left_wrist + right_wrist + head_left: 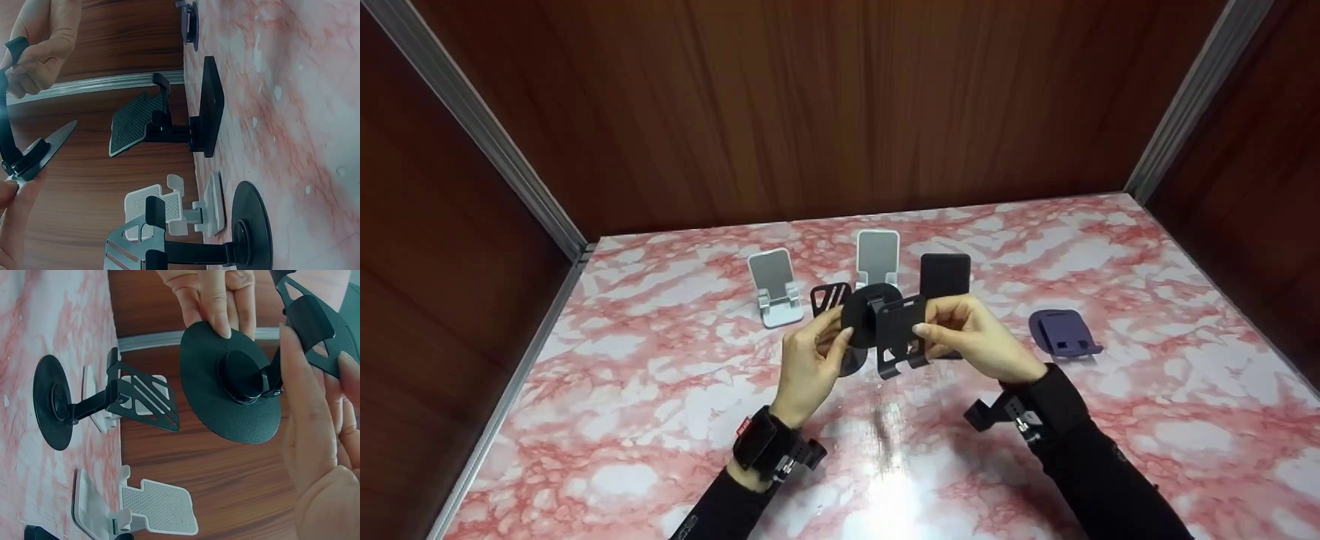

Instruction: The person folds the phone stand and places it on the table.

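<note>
Both hands hold one black phone stand (901, 324) up above the table. My left hand (808, 367) pinches the edge of its round base (197, 385) between thumb and fingers. On the other side, my right hand (986, 341) grips the slotted cradle plate, its thumb on the face and its fingers behind. A short hinged arm joins base and plate, as the right wrist view shows. Behind the held stand is another black stand with diagonal slots (143, 396), standing on a round base and partly hidden in the head view.
Two white phone stands (774, 281) (877, 251) stand towards the back of the marbled table (660, 420). A black stand with a padded plate (945, 274) is behind my right hand. To the right lies a folded purple stand (1065, 332). Wood-patterned panels (840, 112) enclose the table.
</note>
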Available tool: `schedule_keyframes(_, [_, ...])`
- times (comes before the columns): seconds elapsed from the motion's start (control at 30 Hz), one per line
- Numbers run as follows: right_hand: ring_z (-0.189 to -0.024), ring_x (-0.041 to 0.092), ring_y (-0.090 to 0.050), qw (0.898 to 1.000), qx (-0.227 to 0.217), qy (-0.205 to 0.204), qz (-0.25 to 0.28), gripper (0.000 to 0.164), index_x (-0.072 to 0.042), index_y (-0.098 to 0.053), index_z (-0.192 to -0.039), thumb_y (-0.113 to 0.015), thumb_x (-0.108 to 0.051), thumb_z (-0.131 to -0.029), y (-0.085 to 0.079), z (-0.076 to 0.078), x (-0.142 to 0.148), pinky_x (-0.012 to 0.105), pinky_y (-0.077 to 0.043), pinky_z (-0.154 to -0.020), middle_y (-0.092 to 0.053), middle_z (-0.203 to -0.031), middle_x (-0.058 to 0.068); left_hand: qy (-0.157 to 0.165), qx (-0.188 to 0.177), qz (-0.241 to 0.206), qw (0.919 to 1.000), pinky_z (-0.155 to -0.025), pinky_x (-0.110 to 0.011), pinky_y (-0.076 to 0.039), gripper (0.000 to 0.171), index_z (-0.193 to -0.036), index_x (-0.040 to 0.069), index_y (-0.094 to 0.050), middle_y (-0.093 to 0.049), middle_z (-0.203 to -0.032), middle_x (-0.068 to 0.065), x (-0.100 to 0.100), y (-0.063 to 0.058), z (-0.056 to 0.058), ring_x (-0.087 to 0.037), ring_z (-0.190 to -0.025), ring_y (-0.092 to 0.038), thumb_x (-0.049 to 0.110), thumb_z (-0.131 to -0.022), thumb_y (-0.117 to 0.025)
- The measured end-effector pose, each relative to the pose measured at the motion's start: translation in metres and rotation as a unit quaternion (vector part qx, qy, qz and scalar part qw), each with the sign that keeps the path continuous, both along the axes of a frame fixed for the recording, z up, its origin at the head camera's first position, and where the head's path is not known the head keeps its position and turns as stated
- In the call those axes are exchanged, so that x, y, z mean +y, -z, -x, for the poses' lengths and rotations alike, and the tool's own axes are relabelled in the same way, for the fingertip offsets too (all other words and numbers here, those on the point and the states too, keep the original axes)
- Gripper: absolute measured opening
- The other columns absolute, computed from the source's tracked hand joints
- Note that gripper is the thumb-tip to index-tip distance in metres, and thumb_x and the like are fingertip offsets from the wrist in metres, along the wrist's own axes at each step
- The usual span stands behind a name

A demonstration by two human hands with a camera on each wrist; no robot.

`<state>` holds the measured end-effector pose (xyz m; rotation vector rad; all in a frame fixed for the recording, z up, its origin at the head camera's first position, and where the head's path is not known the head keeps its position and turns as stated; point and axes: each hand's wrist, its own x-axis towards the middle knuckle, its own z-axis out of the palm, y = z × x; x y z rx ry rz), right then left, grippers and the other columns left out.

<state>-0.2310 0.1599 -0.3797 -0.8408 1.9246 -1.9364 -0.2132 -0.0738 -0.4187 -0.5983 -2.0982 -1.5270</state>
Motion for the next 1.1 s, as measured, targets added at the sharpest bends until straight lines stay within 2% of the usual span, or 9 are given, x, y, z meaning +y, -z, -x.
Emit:
schedule_keyframes(0.3, [-0.063,0.011,-0.062,0.998,-0.051,-0.023,-0.017,0.013,-0.007,-0.057,-0.077,-0.058,-0.008,-0.089,-0.0008,0.0013,0.002,0.028,-0.058,-0.062,-0.063,-0.074,0.0,-0.016,0.062,0.042,0.997,-0.069,-0.014,-0.055,0.03,-0.115,-0.006,-0.06,-0.07,-0.097,-0.02,-0.0006,0.0012,-0.0009,-0.02,-0.083,-0.07,0.005,-0.087,-0.061])
schedule_keyframes(0.5, [-0.062,0.01,-0.061,0.997,-0.063,-0.035,-0.027,0.013,-0.008,-0.058,-0.077,-0.058,-0.009,-0.09,0.0017,0.0034,0.0036,0.03,-0.058,-0.062,-0.064,-0.073,0.0,-0.039,0.121,0.073,0.9893,-0.068,-0.011,-0.054,0.028,-0.112,-0.007,-0.062,-0.07,-0.097,-0.02,-0.0009,0.0026,-0.0001,-0.019,-0.078,-0.07,0.003,-0.086,-0.062])
schedule_keyframes(0.7, [-0.062,0.009,-0.06,0.996,-0.072,-0.051,-0.024,0.012,-0.009,-0.059,-0.077,-0.057,-0.008,-0.09,0.0047,0.0049,0.0042,0.028,-0.058,-0.061,-0.064,-0.072,-0.001,-0.052,0.161,0.093,0.9812,-0.065,-0.012,-0.054,0.026,-0.11,-0.004,-0.064,-0.07,-0.098,-0.017,-0.0009,0.0022,0.0002,-0.016,-0.076,-0.07,0.003,-0.085,-0.063])
schedule_keyframes(1.1, [-0.062,0.007,-0.059,0.99,-0.114,-0.076,-0.005,0.015,-0.009,-0.056,-0.076,-0.056,-0.006,-0.091,0.0087,0.007,0.0033,0.024,-0.057,-0.058,-0.062,-0.069,-0.003,-0.043,0.192,0.106,0.9746,-0.072,-0.016,-0.055,0.026,-0.11,-0.003,-0.064,-0.07,-0.103,-0.016,-0.0009,0.0035,0.0014,-0.019,-0.086,-0.07,0.0,-0.084,-0.063])
